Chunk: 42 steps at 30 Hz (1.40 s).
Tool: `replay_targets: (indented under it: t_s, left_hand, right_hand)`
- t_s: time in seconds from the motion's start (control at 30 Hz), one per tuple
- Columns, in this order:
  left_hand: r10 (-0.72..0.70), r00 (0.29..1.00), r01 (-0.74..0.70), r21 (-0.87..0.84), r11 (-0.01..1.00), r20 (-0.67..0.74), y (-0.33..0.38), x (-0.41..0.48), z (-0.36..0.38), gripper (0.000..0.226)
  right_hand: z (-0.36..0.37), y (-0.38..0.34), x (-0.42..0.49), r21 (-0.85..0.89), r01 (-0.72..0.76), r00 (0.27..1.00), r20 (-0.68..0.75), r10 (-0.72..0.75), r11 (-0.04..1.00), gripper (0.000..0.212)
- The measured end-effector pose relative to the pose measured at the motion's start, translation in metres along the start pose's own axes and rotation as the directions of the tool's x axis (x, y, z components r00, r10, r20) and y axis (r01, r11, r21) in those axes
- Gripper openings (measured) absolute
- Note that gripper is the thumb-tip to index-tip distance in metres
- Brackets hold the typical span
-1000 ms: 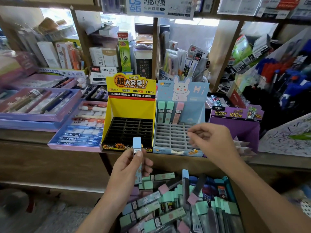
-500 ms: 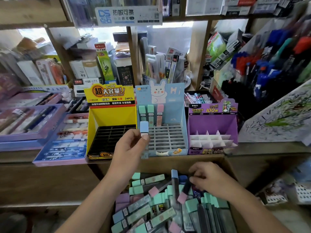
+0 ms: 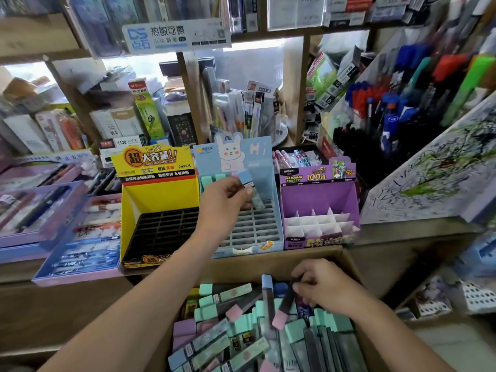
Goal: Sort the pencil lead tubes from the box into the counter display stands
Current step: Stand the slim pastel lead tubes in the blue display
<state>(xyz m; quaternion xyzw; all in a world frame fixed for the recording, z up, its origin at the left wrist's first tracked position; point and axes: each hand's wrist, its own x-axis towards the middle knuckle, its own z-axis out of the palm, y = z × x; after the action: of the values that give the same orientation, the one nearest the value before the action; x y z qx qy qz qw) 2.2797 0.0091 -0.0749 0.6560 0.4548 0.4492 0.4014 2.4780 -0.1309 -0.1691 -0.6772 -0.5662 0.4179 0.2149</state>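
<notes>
At the counter's front edge, middle of three stands: pale blue rabbit stand, taken as reference for all entries.

1. Left hand: raised over the stand's grey grid. Thumb and fingers pinch a blue-capped tube, tilted, its cap toward the stand's back card, its lower end over the back rows near the right wall. Whether it touches the grid I cannot tell.
2. Mint tubes: upright in the stand's back row, left of the held tube, partly hidden by the fingers.
3. Grid: the rows from mid-stand to the front edge show open cells.
4. Yellow stand: just left, walls touching or nearly so; black grid, cells open.
5. Purple stand: just right; white card dividers, cells open.
6. Cardboard box: below and in front of the stand, its far wall up against the counter front. Loose tubes fill it, mint, pink and blue caps, lying crosswise.
7. Right hand: inside the box near its far right corner, fingers curled on the upper end of a dark pink-capped tube, which is tilted, cap down.
8. Blue upright tube: standing in the pile just left of that one.
9. Clearance: open air between the two forearms, above the box's middle.
</notes>
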Motion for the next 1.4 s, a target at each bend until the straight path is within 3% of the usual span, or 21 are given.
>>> replay_targets:
  t_s: [0.37, 0.47, 0.67, 0.93, 1.23, 1.4]
  left_hand:
    - [0.096, 0.995, -0.092, 0.256, 0.962, -0.005, -0.001, 0.023, 0.027, 0.023]
    - [0.127, 0.992, -0.128, 0.357, 0.926, 0.026, -0.002, 0.025, 0.03, 0.007]
    - [0.155, 0.985, -0.171, 0.533, 0.828, 0.075, 0.001, 0.026, 0.03, 0.011]
    - [0.101, 0.992, -0.123, 0.476, 0.871, 0.072, -0.006, 0.029, 0.037, 0.016]
    - [0.042, 0.998, -0.06, 0.518, 0.853, 0.047, -0.01, 0.031, 0.043, 0.018]
    - [0.004, 0.997, -0.038, 0.438, 0.898, 0.079, -0.003, 0.014, 0.038, 0.018]
  right_hand:
    - [0.0, 0.008, 0.005, -0.003, 0.029, 0.999, -0.014, -0.029, 1.0, 0.016]
    - [0.001, 0.01, 0.007, 0.004, 0.03, 0.999, -0.012, -0.03, 1.0, 0.016]
    - [0.002, 0.012, 0.008, 0.02, 0.031, 0.999, -0.017, -0.03, 0.999, 0.017]
    - [0.003, 0.012, 0.008, 0.013, 0.032, 0.999, -0.011, -0.031, 0.999, 0.019]
    - [0.003, 0.01, 0.007, 0.006, 0.031, 0.999, -0.019, -0.031, 0.999, 0.019]
    - [0.002, 0.009, 0.006, -0.006, 0.035, 0.999, -0.024, -0.036, 0.999, 0.018]
